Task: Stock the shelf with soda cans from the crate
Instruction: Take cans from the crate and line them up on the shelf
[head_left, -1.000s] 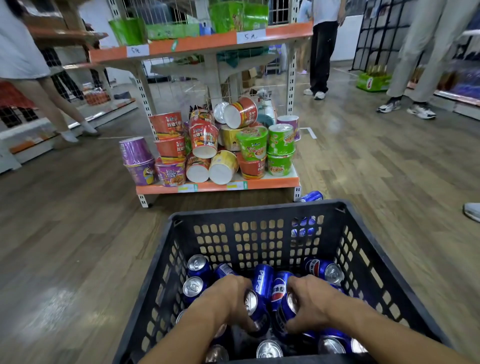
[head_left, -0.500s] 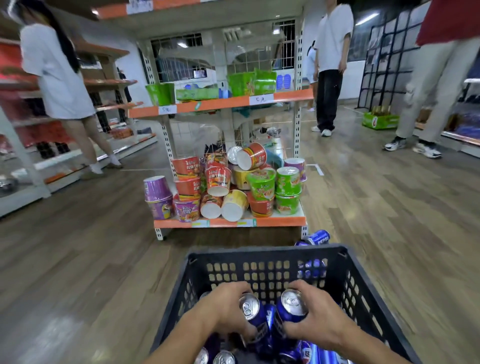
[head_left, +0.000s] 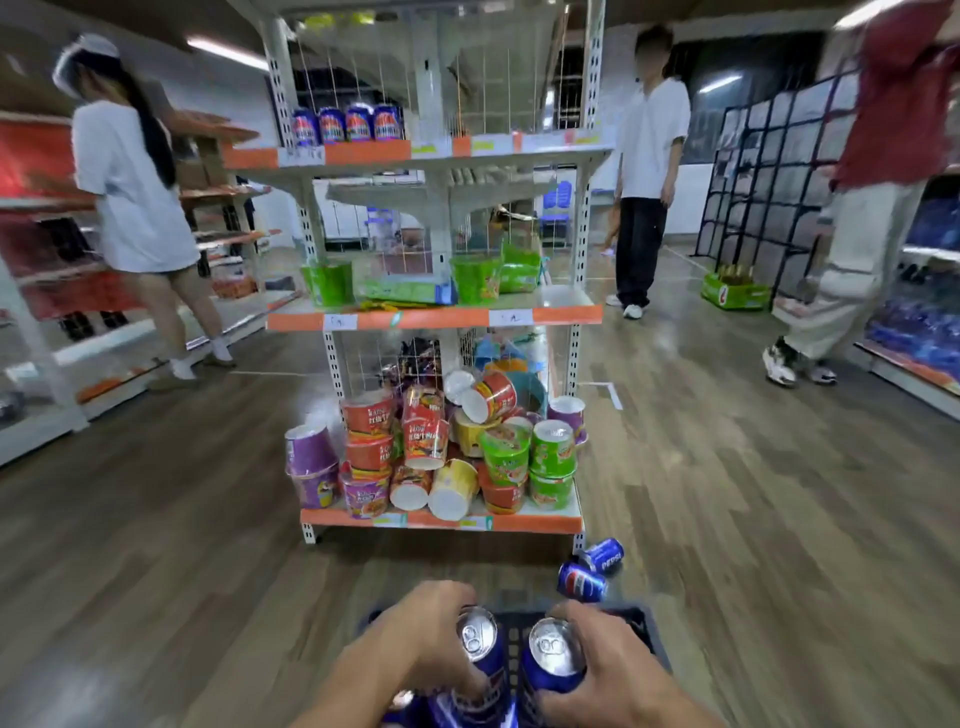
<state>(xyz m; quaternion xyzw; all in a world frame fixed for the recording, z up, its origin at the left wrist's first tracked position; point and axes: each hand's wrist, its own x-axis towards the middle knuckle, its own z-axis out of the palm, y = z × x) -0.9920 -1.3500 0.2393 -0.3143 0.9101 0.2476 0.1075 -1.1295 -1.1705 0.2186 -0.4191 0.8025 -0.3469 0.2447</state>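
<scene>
Now both hands grip cans, left hand (head_left: 431, 642) one can (head_left: 480, 660), right hand (head_left: 605, 670) another (head_left: 551, 657), above the crate (head_left: 641, 631); next, the top shelf (head_left: 415, 151) ahead.

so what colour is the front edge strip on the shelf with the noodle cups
Orange, with small pale labels, on the strip below the noodle cups; head view.

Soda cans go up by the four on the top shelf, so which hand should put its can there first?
Probably the left hand: its soda can sits nearer the row of cans at the top shelf's left end.
</scene>
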